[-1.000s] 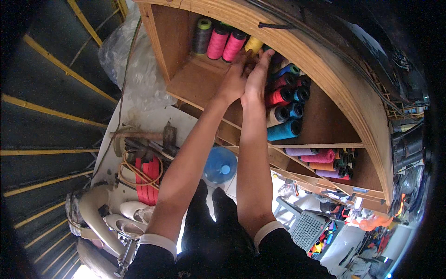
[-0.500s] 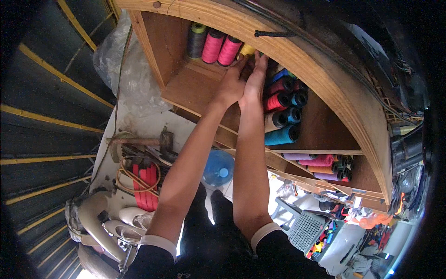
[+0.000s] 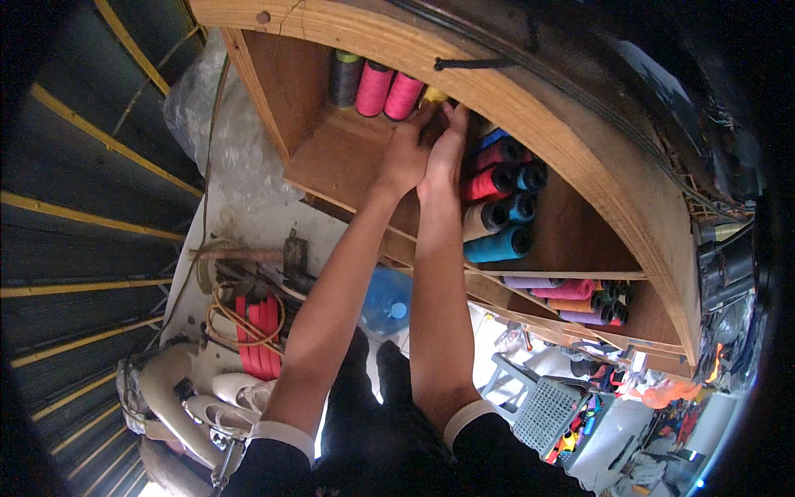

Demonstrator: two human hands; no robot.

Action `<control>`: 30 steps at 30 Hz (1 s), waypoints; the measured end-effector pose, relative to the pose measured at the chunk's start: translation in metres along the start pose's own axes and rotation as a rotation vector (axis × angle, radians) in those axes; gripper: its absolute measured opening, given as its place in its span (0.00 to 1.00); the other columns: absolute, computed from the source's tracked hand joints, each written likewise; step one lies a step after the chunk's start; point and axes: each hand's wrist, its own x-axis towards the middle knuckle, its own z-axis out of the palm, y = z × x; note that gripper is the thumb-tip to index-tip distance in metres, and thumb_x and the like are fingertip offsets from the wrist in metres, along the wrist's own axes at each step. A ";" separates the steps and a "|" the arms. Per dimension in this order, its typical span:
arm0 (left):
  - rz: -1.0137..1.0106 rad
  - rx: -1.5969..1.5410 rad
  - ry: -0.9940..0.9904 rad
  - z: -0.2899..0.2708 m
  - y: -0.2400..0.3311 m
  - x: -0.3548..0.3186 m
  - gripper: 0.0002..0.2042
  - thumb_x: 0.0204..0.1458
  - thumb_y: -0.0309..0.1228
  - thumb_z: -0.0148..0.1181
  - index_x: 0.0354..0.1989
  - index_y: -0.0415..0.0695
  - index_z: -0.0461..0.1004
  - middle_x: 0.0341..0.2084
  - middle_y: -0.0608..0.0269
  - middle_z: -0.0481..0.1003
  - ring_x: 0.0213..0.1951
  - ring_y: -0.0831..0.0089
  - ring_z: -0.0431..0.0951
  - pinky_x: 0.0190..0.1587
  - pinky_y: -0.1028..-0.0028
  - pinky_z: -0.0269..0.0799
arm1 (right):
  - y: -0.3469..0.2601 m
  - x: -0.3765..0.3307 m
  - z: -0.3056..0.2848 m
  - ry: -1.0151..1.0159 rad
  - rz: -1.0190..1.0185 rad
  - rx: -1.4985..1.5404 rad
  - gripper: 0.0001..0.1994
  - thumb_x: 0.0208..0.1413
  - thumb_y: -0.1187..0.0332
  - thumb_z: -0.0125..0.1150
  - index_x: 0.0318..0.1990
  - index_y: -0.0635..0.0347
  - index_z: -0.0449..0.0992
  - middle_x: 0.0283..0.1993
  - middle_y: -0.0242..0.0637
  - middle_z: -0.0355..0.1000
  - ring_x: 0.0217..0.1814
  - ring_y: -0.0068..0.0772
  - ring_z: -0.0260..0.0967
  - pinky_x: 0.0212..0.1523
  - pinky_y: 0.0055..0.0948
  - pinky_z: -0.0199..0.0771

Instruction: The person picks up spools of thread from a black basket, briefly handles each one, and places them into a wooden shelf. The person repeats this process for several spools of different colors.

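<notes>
Yellow spool (image 3: 434, 94) just beyond fingers (image 3: 425, 115), long axis seemingly upright — left hand (image 3: 404, 156) nearer, right hand (image 3: 442, 153) rightward of spool; grip hidden — can't be judged.

The person wears a black shirt (image 3: 377, 470). Its sleeves (image 3: 509, 451) are short and also black, and each one finishes with a plain white band (image 3: 286, 435), which goes around the arm. Beyond the bands, the forearms (image 3: 445, 306) and both hands (image 3: 406, 157) are bare. The trousers (image 3: 395, 377) look dark; their details are lost in shadow.
</notes>
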 end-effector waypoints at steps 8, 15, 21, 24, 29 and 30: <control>-0.145 0.083 0.145 -0.029 0.054 -0.067 0.16 0.50 0.25 0.52 0.48 0.37 0.74 0.37 0.44 0.77 0.40 0.64 0.79 0.44 0.69 0.71 | -0.024 -0.080 -0.012 -0.386 -0.158 -0.258 0.29 0.63 0.51 0.43 0.62 0.68 0.57 0.65 0.47 0.56 0.68 0.40 0.50 0.66 0.34 0.46; -0.287 -0.028 0.074 -0.021 0.060 -0.185 0.09 0.52 0.22 0.49 0.36 0.32 0.75 0.24 0.57 0.77 0.28 0.76 0.76 0.31 0.77 0.72 | -0.022 -0.220 -0.156 -0.656 -0.209 -0.576 0.31 0.61 0.57 0.49 0.64 0.69 0.50 0.66 0.57 0.49 0.70 0.52 0.44 0.68 0.40 0.41; -0.474 -0.086 -0.096 0.065 -0.008 -0.314 0.07 0.53 0.24 0.49 0.28 0.36 0.73 0.17 0.65 0.70 0.19 0.81 0.69 0.19 0.80 0.65 | 0.029 -0.295 -0.375 -0.685 0.176 -1.091 0.22 0.60 0.55 0.50 0.54 0.64 0.66 0.51 0.51 0.67 0.56 0.52 0.64 0.57 0.41 0.64; -0.592 -0.009 -0.378 0.094 -0.061 -0.385 0.07 0.54 0.27 0.52 0.27 0.38 0.73 0.17 0.66 0.70 0.18 0.80 0.69 0.18 0.78 0.64 | 0.028 -0.335 -0.478 -0.599 0.483 -1.494 0.23 0.57 0.55 0.54 0.54 0.62 0.67 0.52 0.53 0.66 0.56 0.52 0.64 0.55 0.43 0.66; -0.586 0.316 -1.009 0.135 -0.116 -0.491 0.11 0.54 0.29 0.47 0.24 0.39 0.73 0.15 0.62 0.71 0.15 0.74 0.71 0.19 0.73 0.68 | 0.062 -0.437 -0.643 0.093 0.564 -1.070 0.24 0.54 0.52 0.56 0.51 0.60 0.70 0.50 0.49 0.69 0.53 0.50 0.67 0.54 0.43 0.67; -0.680 0.382 -1.043 0.148 -0.123 -0.509 0.11 0.53 0.29 0.46 0.23 0.39 0.72 0.15 0.60 0.70 0.15 0.72 0.72 0.19 0.71 0.67 | 0.066 -0.459 -0.671 0.189 0.602 -1.048 0.24 0.53 0.51 0.57 0.49 0.61 0.71 0.48 0.49 0.70 0.53 0.49 0.67 0.52 0.43 0.68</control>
